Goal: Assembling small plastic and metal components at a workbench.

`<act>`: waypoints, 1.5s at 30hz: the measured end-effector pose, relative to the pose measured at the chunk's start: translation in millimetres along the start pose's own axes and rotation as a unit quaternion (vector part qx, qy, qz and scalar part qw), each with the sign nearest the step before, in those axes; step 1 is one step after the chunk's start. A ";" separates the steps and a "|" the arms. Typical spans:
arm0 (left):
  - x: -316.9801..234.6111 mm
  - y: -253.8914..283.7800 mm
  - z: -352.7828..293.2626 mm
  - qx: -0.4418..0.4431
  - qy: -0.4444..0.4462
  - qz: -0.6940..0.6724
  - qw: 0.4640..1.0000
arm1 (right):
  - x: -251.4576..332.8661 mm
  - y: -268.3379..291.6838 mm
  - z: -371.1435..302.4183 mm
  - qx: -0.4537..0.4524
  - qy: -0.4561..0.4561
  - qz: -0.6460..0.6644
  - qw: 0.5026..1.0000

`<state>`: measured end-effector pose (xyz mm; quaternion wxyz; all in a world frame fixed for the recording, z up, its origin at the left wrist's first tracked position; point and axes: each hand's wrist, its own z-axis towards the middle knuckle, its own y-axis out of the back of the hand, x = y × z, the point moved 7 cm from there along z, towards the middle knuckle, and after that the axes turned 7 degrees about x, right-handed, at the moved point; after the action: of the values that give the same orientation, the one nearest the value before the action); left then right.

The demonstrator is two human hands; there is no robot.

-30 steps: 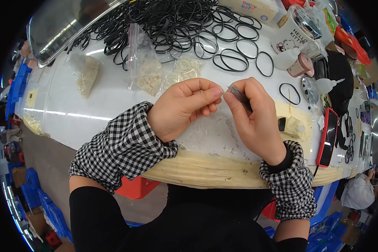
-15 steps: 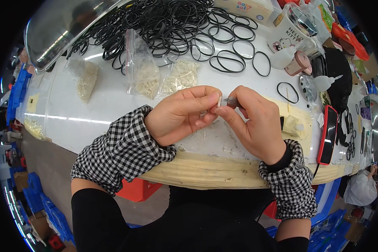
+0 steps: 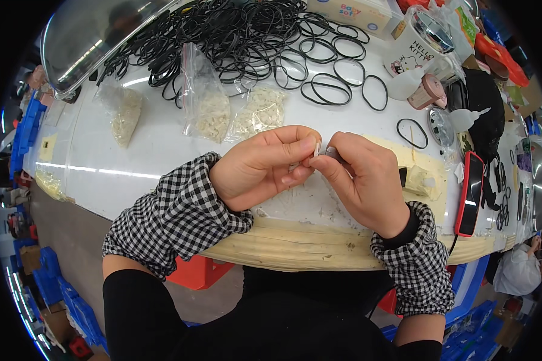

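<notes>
In front of me, just above the table's near edge, both hands meet. My left hand (image 3: 262,167) pinches a small white piece (image 3: 317,149) between thumb and fingertips. Close against it, my right hand (image 3: 370,183) is closed on a small grey metal blade (image 3: 330,152), mostly covered by the fingers. The right thumb tip lies at the lower end of the white piece. Beyond my left hand are clear bags of small cream-coloured pieces (image 3: 212,117), with another such bag (image 3: 126,120) farther left.
A heap of black rubber bands (image 3: 223,42) fills the back of the table, with loose bands to its right. A metal tray (image 3: 96,48) stands at the far left. To the right are a yellowish block (image 3: 423,182), a red-cased phone (image 3: 470,195), a squeeze bottle (image 3: 464,120) and a cup (image 3: 418,51).
My right hand has shifted slightly left and down toward the white piece, and less of the blade shows now. My left hand has barely moved and keeps its pinch.
</notes>
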<state>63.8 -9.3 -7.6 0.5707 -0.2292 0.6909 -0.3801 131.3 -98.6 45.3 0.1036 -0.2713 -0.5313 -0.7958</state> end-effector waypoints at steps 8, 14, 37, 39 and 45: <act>0.1 2.0 0.3 0.004 0.003 0.000 1.000 | 1.4 1.6 0.9 0.012 -0.005 -0.011 1.000; -21.7 24.1 -8.6 -0.159 -0.096 0.009 0.983 | -14.9 5.3 4.9 -0.033 -0.062 0.041 0.997; -6.0 21.7 -5.3 -0.164 -0.023 0.118 0.979 | -17.2 -0.6 5.3 -0.041 -0.086 0.197 0.976; -4.5 20.8 -4.6 -0.150 -0.018 0.109 0.983 | -14.5 -1.1 5.3 -0.068 -0.074 0.237 0.966; 0.5 14.5 -1.3 -0.104 -0.011 0.085 0.991 | -9.2 0.4 2.5 -0.082 -0.062 0.249 0.963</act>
<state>64.2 -0.5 -19.2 0.5816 -0.2320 0.7371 -0.2540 140.0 -97.6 41.4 0.2424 -0.4515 -0.3857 -0.7672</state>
